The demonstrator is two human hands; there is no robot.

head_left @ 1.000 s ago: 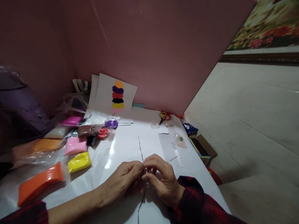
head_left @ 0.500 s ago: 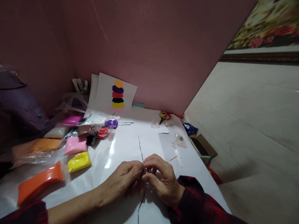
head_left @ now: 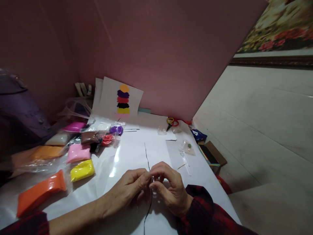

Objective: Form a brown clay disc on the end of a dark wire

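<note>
A thin black strand (head_left: 147,156) runs lengthwise over the white paper (head_left: 132,153), its middle hidden by my fingers. My left hand (head_left: 138,181) is closed, with thumb and forefinger pinched together on the strand. Facing it, my right hand (head_left: 168,186) is curled, its fingertips meeting the left thumb at the same spot on the strand. Below both hands the strand comes out again and curves toward the bottom edge. Whether it is cord or rolled clay I cannot tell.
At left lie bagged clay packs, among them orange (head_left: 41,192), yellow (head_left: 82,170) and pink (head_left: 78,152). A sheet with coloured stacked shapes (head_left: 123,100) leans on the wall. Scissors (head_left: 170,123) lie at the back, and a small bag (head_left: 188,147) and thin clear sticks (head_left: 185,160) at right.
</note>
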